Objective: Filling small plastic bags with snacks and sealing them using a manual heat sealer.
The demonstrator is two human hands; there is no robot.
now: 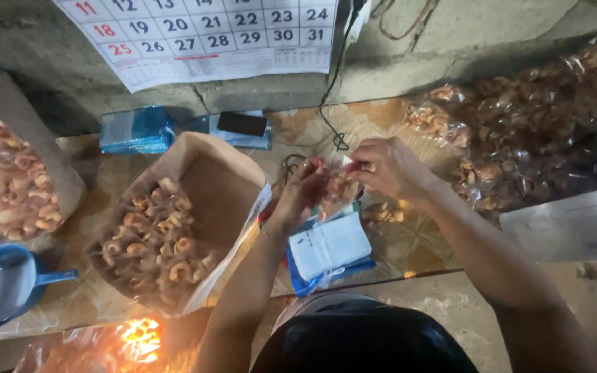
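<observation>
Pinched by both hands (354, 176) — clear snack bag (340, 190), curled crisps

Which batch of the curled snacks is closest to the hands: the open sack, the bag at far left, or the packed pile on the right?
The open brown sack, just left of the left hand. The far-left bag lies well beyond it, and the packed pile sits farther from the right hand.

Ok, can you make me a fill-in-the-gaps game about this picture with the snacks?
1. Both hands, the left hand and the right hand, hold a small clear ____ of snacks.
2. The open paper sack is full of curly ____ snacks.
3. The scoop at the left edge is coloured ____.
4. On the wall hangs a ____ with red and black numbers.

Missing words: bag; fried; blue; calendar
</observation>
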